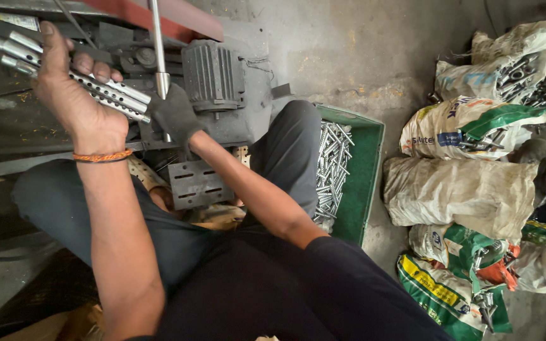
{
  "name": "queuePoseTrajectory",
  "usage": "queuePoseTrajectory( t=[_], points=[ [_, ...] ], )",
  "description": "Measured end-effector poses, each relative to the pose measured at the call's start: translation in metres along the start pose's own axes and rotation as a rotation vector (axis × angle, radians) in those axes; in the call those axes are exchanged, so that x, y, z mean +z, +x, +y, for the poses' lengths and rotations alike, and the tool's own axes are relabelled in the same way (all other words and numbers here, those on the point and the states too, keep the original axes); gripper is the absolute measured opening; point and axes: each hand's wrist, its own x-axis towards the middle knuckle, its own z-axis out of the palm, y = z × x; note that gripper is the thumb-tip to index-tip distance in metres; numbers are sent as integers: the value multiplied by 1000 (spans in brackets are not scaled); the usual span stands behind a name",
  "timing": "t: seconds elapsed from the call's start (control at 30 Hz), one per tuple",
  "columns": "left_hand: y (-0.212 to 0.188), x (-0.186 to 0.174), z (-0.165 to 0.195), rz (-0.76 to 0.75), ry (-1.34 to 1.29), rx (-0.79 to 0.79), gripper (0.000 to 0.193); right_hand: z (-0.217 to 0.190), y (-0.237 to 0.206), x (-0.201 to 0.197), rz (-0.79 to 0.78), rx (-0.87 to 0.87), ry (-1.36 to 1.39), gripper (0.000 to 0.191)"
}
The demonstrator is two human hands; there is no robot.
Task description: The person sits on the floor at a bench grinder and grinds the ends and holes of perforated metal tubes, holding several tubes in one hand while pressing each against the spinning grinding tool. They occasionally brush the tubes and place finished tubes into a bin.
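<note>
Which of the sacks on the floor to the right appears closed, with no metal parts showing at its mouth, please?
The plain off-white sack in the middle of the row, beside the green crate. The sacks above and below it gape open, with metal parts spilling out.

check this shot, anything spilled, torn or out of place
The sacks on the floor at the right gape open, metal parts poking out of the top ones. The tubes in the green crate lie jumbled. Nothing looks spilled on the floor.
</note>
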Motion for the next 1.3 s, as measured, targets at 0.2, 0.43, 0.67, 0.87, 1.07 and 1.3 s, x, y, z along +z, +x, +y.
queuePoseTrajectory(
  t=[0.2,0.43,0.67,0.87,1.07,1.3],
  points=[
    [-2,1,0,1,28,25,40,-6,0,0,12,14,-14,28],
    [-4,1,-1,-11,44,34,38,-11,2,0,15,-13,-101,31],
    [-1,1,3,10,28,9,38,-11,11,3,12,-261,-258,33],
    [-1,1,3,26,18,5,37,-17,18,7,61,-234,-289,32],
    [-1,1,2,-6,22,26,37,-21,24,6,17,-215,-198,31],
    [-2,2,2,-9,12,27,37,-31,26,10,-8,-159,-91,26]
  ],
)
